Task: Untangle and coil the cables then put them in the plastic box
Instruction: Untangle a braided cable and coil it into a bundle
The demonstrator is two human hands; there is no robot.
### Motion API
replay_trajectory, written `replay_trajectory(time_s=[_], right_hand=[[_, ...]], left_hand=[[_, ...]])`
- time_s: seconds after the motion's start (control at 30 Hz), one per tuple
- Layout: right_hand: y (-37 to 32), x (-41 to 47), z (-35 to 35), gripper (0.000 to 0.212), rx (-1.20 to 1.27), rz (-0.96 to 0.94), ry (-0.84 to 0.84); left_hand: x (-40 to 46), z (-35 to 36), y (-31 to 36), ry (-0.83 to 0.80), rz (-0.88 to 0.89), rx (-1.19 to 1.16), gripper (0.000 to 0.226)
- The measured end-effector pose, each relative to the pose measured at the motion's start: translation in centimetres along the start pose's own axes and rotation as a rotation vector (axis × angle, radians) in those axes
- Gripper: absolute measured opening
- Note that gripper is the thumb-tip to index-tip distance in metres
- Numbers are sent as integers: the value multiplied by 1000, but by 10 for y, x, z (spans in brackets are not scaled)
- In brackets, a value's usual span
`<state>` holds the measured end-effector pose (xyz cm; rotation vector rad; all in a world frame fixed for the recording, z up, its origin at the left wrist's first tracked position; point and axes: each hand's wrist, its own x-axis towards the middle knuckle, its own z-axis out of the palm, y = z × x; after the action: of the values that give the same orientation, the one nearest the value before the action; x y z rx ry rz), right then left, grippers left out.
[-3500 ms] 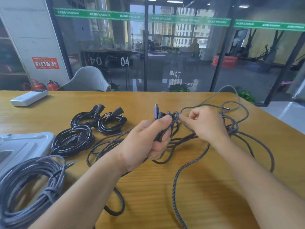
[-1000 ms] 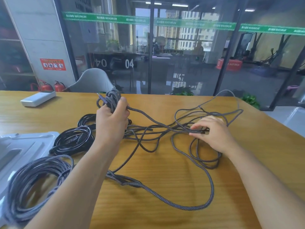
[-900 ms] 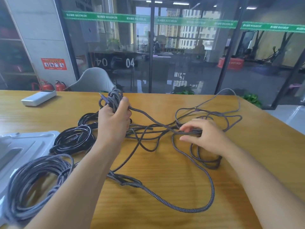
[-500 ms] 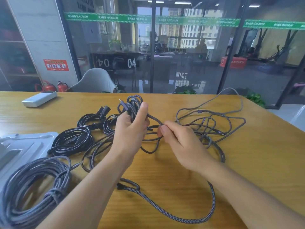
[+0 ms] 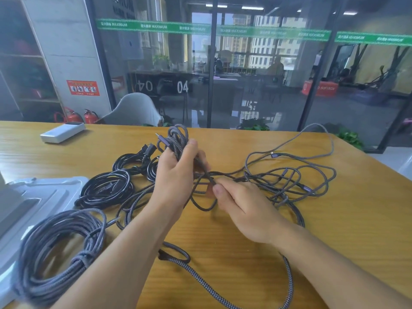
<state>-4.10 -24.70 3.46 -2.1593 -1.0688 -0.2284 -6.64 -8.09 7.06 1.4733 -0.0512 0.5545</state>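
Hands: our left hand [image 5: 176, 175] is raised over mid-table, fingers curled round a small bundle of braided cable [image 5: 176, 139]; our right hand [image 5: 240, 204] sits just right of it, thumb and forefinger pinching one strand leading off that bundle
Tangle: loose grey braided cable [image 5: 289, 181] sprawls to the right of our hands, loops crossing; one strand runs out to the far right table edge and over it
Near strand: thick woven cable [image 5: 200, 284] curves under our forearms toward the near edge
Coiled: big grey braided coil [image 5: 58, 253] at near left, partly on the plastic box; three glossy black rubber coils [image 5: 107, 190] behind it, touching each other
Box: pale grey plastic box [image 5: 44, 192] at left edge, smooth moulded top, cut off by frame; we cannot tell whether this is lid or tray
Table: yellow wood-grain table [image 5: 356, 219], bare wood at near right and far left
Other: white rectangular block [image 5: 62, 132] at far left, well apart from cables
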Motion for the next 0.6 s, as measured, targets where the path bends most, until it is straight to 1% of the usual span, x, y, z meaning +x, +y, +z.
replay_trajectory(time_s=[0.03,0.13,0.2,0.23,0.3,0.4,0.47,0.53,0.57,0.6], right_hand=[[5,0,-3,35,-16,1,-30],[29,-4,-16,56,-36,46,-150],[47,-7,-27,68,-38,128,-168],[54,-8,-33,68,-51,180,-155],[65,-8,-44,60,-38,270,-107],[75,-8,-60,45,117,323,-45],[75,-8,-65,29,181,316,-58],[70,-8,-68,14,235,293,-103],[67,-8,-71,12,269,281,-131],[65,-8,-73,16,315,267,-164]], left_hand=[[2,-3,2,17,-5,-32,46],[11,-13,7,93,-82,-181,39],[14,-19,11,91,-127,-301,32],[15,-21,13,70,-139,-346,33],[14,-23,17,2,-153,-361,35],[9,-22,19,-126,-150,-225,39],[5,-20,17,-227,-142,-124,43],[1,-15,13,-314,-144,-8,40],[-1,-11,11,-342,-144,57,38],[-4,-8,9,-363,-143,120,38]])
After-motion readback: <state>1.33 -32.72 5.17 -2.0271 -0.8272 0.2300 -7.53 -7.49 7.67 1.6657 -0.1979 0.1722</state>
